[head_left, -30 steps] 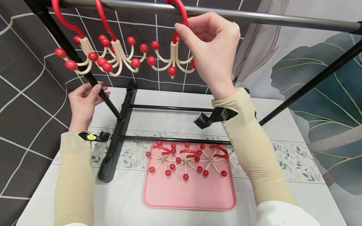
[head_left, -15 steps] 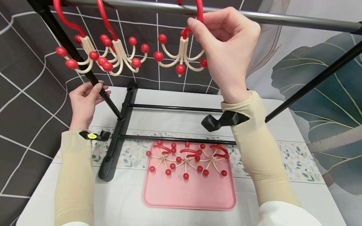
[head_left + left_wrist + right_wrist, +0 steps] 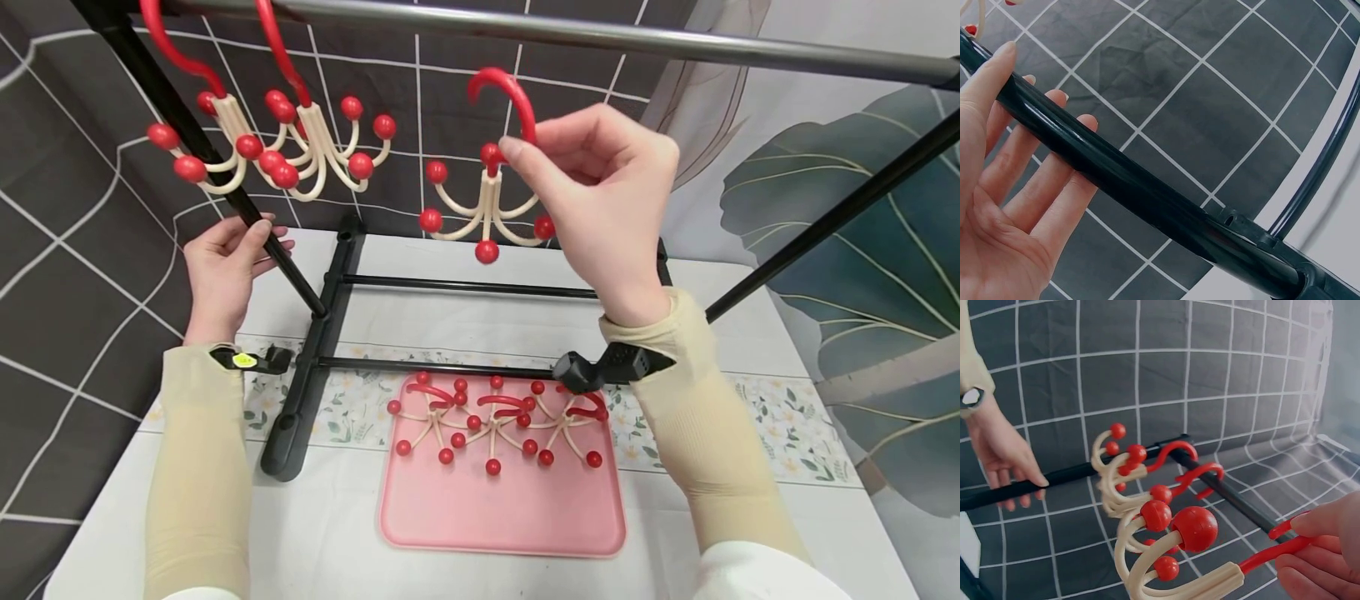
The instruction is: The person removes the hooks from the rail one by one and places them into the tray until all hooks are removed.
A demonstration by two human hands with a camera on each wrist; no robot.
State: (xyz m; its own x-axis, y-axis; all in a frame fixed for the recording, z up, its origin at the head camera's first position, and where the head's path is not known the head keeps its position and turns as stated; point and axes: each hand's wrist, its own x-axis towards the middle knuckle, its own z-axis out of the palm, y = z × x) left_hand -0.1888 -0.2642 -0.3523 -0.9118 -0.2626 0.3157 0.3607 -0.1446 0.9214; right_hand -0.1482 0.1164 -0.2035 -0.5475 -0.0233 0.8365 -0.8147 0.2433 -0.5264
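Observation:
My right hand (image 3: pixel 611 200) pinches the red hook of a cream hanger with several curved arms (image 3: pixel 489 200) tipped with red balls. The held hanger is upright, its hook a little below the metal bar (image 3: pixel 525 27). In the right wrist view, thumb and fingers (image 3: pixel 1322 528) hold the hook from both sides. My left hand (image 3: pixel 221 271) grips the black side post (image 3: pixel 291 273) of the rack; in the left wrist view the thumb lies in front and the fingers (image 3: pixel 1054 187) pass behind the post. Two similar hangers, one on the left (image 3: pixel 228 121) and another beside it (image 3: pixel 317 137), hang from the bar.
A pink tray (image 3: pixel 495 517) lies on the white table in front, with three more hangers (image 3: pixel 492 425) along its far side. The rack's black foot (image 3: pixel 300 400) and low crossbars (image 3: pixel 465 287) stand behind it. A dark checked cloth (image 3: pixel 442 108) hangs at the back.
My right hand first slid the hanger to the right along the bar, then lowered it so its hook came off the bar. The left hand stays on the post.

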